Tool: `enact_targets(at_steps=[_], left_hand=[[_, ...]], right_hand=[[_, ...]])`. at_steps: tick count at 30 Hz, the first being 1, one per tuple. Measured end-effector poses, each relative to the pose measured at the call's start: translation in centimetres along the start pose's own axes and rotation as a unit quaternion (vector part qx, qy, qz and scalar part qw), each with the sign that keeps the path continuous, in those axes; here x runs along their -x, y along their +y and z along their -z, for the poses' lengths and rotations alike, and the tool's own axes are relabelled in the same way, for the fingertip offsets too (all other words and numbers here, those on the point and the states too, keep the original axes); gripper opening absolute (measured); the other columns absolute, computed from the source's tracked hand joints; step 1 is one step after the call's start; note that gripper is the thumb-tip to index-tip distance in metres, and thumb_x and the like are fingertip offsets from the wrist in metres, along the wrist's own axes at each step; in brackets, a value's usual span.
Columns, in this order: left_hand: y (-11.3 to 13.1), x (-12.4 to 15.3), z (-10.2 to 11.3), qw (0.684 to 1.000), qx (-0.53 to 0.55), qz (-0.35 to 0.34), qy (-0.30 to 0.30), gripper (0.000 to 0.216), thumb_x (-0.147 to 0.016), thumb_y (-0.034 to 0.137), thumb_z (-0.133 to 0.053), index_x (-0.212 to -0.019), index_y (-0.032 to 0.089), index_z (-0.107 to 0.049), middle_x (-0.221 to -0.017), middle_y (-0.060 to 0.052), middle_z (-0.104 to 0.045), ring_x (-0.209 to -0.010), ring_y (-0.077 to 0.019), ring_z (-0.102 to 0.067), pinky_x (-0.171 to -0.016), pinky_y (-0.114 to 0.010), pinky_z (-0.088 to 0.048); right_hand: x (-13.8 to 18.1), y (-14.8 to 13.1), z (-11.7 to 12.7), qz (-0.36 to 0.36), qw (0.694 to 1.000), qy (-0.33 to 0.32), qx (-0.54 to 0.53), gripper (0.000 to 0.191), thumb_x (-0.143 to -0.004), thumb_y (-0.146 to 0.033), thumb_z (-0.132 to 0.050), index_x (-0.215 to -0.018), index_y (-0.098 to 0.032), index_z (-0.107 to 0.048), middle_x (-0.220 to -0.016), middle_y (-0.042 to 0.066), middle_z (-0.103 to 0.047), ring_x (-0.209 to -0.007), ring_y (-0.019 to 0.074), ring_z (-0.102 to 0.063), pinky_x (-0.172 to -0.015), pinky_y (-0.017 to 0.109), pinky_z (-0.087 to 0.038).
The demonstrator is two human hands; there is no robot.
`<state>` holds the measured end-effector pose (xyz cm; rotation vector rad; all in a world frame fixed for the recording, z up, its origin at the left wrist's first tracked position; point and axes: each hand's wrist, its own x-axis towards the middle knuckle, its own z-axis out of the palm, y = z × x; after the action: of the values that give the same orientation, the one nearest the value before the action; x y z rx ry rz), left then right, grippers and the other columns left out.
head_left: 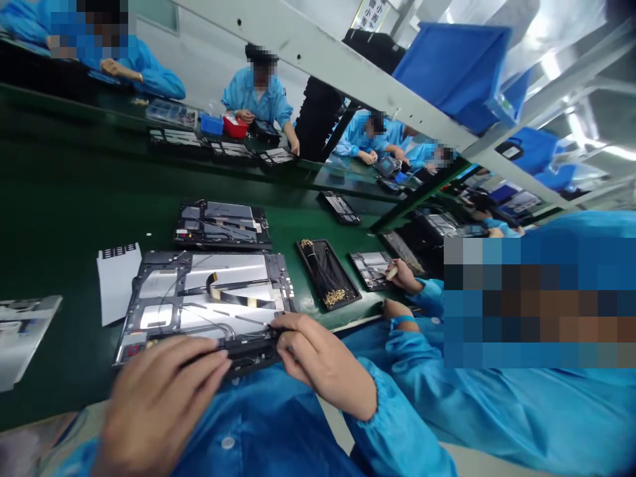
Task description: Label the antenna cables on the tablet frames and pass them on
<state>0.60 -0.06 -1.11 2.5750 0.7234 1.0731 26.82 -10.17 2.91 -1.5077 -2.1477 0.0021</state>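
Observation:
An opened tablet-like device [233, 268] lies before me, its silver battery plates, black frame and thin cables exposed. Across its middle runs a black-and-gold ribbon cable [243, 300]. Over the near left edge, my left hand [163, 391] is stretched out with its fingertips at the black rim; it looks slightly blurred. My right hand [322, 358] is closed at the near right corner, thumb and index finger pinched together. A thin dark cable on the device runs toward those fingertips, but whatever is between them is hidden.
A second opened device [221, 224] sits just behind. White sheet [118, 281] at left; black tray [328, 275] of gold-tipped cables at right. Beside me, a co-worker's hand [405, 275] works on another device [370, 268]. A metal shelf beam [348, 79] crosses overhead.

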Motion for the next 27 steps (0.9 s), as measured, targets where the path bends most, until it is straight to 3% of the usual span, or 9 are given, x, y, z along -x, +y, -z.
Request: enact_targets(at_steps=[2,5,14,21,27], left_hand=[[3.4,-1.8,-2.1,0.999,0.021,-0.031,-0.014,0.021,-0.097,0.016,-0.056,-0.114,0.024,-0.067,-0.115,-0.004,-0.069,-0.11,-0.0214,-0.062,-0.101,-0.04,-0.046],[5.0,-3.6,-3.7,0.999,0.037,-0.03,-0.024,0.016,-0.1,0.014,-0.052,-0.107,0.019,-0.066,-0.109,-0.005,-0.068,-0.105,-0.0194,-0.061,-0.096,-0.036,-0.044],[4.8,-4.6,-4.4,1.0,0.011,-0.015,-0.018,0.012,-0.099,0.017,-0.055,-0.102,0.02,-0.067,-0.104,-0.004,-0.068,-0.094,-0.0202,-0.058,-0.082,-0.036,-0.041],[4.8,-4.7,-4.5,0.999,-0.008,0.001,-0.039,0.014,-0.099,0.019,-0.054,-0.099,0.022,-0.068,-0.103,-0.003,-0.068,-0.092,-0.0209,-0.058,-0.08,-0.037,-0.039],[5.2,-5.2,-4.4,0.999,-0.014,0.014,-0.039,0.015,-0.1,0.022,-0.053,-0.099,0.023,-0.068,-0.101,-0.002,-0.07,-0.091,-0.0209,-0.06,-0.08,-0.037,-0.039]], right_hand=[[-0.4,0.0,-0.3,0.009,1.0,0.004,0.022,0.009,-0.099,-0.012,-0.049,-0.101,-0.017,-0.056,-0.106,0.014,-0.069,-0.1,0.0231,-0.066,-0.081,0.037,-0.06],[-1.0,0.0,-0.1,0.024,0.998,0.003,0.058,0.013,-0.101,-0.015,-0.047,-0.097,-0.016,-0.059,-0.1,0.012,-0.069,-0.088,0.0222,-0.063,-0.074,0.036,-0.057],[-1.2,-0.2,-0.6,0.027,0.994,-0.011,0.106,0.016,-0.1,-0.014,-0.048,-0.092,-0.013,-0.062,-0.098,0.012,-0.069,-0.08,0.0229,-0.059,-0.07,0.037,-0.054],[0.0,1.0,-0.1,-0.027,0.997,0.035,-0.063,0.009,-0.097,-0.013,-0.056,-0.104,-0.017,-0.06,-0.109,0.013,-0.068,-0.101,0.0216,-0.064,-0.086,0.036,-0.058],[0.6,1.4,-0.6,-0.042,0.993,0.066,-0.092,0.01,-0.096,-0.017,-0.059,-0.105,-0.019,-0.062,-0.108,0.012,-0.067,-0.101,0.0226,-0.064,-0.084,0.039,-0.058]])
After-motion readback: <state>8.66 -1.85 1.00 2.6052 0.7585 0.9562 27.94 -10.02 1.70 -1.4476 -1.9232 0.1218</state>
